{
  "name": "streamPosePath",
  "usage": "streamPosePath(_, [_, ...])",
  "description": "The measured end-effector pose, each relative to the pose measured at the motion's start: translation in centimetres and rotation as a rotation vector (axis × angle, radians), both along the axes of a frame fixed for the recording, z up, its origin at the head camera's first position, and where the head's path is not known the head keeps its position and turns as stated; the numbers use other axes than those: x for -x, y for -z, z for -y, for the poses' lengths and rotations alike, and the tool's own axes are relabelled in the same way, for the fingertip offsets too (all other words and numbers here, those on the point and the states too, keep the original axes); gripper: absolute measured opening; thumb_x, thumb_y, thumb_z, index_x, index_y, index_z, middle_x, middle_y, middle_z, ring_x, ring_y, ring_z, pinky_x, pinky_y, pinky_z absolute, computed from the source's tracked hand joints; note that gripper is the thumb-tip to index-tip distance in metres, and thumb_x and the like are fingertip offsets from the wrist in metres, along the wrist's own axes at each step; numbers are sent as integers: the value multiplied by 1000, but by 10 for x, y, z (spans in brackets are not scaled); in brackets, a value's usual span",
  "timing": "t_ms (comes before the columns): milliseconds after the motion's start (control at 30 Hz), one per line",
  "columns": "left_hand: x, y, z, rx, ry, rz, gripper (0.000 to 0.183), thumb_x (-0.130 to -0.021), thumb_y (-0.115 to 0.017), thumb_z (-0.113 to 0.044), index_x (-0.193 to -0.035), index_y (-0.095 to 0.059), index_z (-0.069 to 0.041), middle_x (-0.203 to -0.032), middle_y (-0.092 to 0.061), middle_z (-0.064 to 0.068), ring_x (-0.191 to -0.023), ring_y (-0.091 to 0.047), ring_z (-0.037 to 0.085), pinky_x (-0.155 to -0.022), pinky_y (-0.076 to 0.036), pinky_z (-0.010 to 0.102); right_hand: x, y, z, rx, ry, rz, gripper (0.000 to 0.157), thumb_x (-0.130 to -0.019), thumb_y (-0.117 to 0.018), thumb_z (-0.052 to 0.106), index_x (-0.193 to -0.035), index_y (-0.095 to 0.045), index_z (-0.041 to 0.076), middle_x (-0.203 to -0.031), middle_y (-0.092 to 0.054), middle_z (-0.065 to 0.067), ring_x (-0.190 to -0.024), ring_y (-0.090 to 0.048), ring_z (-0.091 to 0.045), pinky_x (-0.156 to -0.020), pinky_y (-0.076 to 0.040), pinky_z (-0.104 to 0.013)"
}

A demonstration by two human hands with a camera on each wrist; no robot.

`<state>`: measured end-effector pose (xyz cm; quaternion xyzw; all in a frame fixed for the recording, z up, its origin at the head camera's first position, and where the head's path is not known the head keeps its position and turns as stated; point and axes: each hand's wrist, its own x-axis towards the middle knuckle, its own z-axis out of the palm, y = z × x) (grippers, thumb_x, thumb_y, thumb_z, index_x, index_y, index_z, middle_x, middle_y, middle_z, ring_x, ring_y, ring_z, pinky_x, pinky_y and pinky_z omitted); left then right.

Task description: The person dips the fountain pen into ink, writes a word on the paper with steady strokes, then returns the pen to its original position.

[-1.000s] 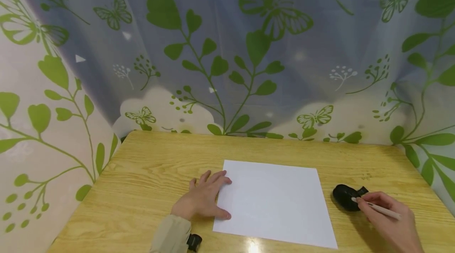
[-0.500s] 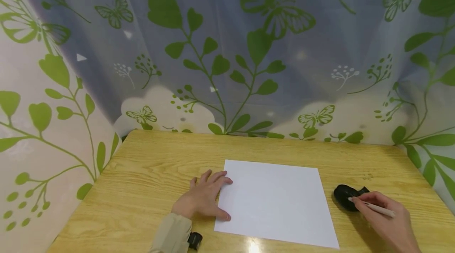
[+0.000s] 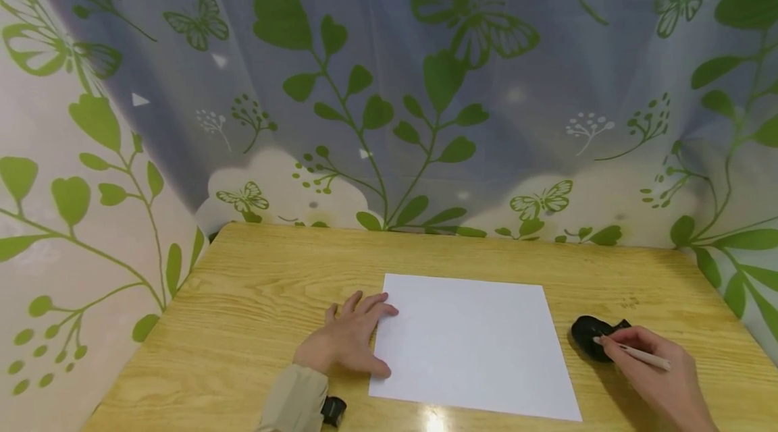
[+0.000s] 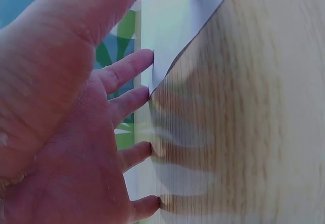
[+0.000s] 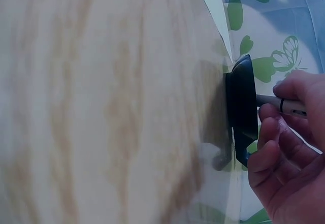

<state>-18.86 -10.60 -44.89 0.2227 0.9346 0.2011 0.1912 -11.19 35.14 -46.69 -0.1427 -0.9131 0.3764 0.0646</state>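
A sheet of white paper (image 3: 474,344) lies on the wooden table. My left hand (image 3: 346,341) rests at its left edge with fingers spread; in the left wrist view, two fingertips (image 4: 144,56) touch the paper's border and the others touch the wood. To the right of the sheet sits a small rounded black dish-like object (image 3: 585,332) with a short projection. My right hand (image 3: 668,368) pinches a slim pale pen (image 3: 645,356) between thumb and fingers, its tip at the black object. The right wrist view shows the pen (image 5: 292,107) meeting the black object's (image 5: 244,97) top.
A small black item (image 3: 333,412) shows beside the left sleeve (image 3: 293,395). Behind the table (image 3: 267,283) hangs a curtain (image 3: 389,115) with green leaves and butterflies, and similar printed fabric covers the left and right sides.
My right hand has shifted slightly left with the pen, its tip moving a little over the black object. The left hand and the paper stay nearly in place.
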Motion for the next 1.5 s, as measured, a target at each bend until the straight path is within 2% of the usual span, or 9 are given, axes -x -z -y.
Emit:
streamPosePath(567, [1, 1, 1, -12, -10, 9, 86, -73, -87, -43, -147, -45, -28, -170, -24, -2, -157, -13, 45, -114, -13, 81, 2, 0, 0, -48, -32, 19, 35, -98, -68, 39, -105, -72, 5, -76, -72, 5, -62, -60, -4, -54, -48, -23])
streamPosePath(800, [2, 3, 2, -22, -2, 10, 87, -73, -87, -44, -148, -45, -28, -170, -24, -1, -157, -12, 46, -114, -12, 81, 1, -1, -1, -25, -42, 26, 36, -97, -69, 40, -105, -73, 6, -76, -72, 6, -62, -61, -5, -55, -48, -24])
streamPosePath(933, [2, 4, 3, -33, -1, 7, 89, -72, -87, -44, -148, -44, -28, -170, -24, -1, -157, -12, 46, -113, -12, 82, 0, -1, 0, 10, -11, 4, 37, -97, -69, 41, -106, -73, 5, -76, -72, 11, -62, -61, -7, -54, -48, -25])
streamPosePath(1167, [2, 3, 2, -25, -1, 3, 91, -73, -87, -45, -150, -41, -27, -171, -23, -1, -157, -11, 45, -113, -12, 81, 0, -1, 7, 100, 131, -66, 40, -94, -71, 46, -104, -74, 7, -76, -67, 29, -66, -63, -2, -55, -50, -21])
streamPosePath(1333, [2, 3, 2, -16, -6, 10, 90, -72, -87, -46, -148, -43, -27, -171, -21, 0, -158, -11, 44, -115, -11, 80, 1, -6, 15, 198, 105, -144, 36, -96, -71, 40, -110, -73, 7, -82, -71, 29, -69, -69, -2, -58, -55, -21])
streamPosePath(1500, [1, 3, 2, -23, -12, 13, 90, -72, -88, -46, -147, -44, -27, -171, -21, 0, -158, -10, 43, -115, -11, 79, 2, -12, 20, 277, 63, -111, 35, -99, -65, 41, -118, -71, 12, -86, -73, 29, -72, -71, -5, -57, -57, -26])
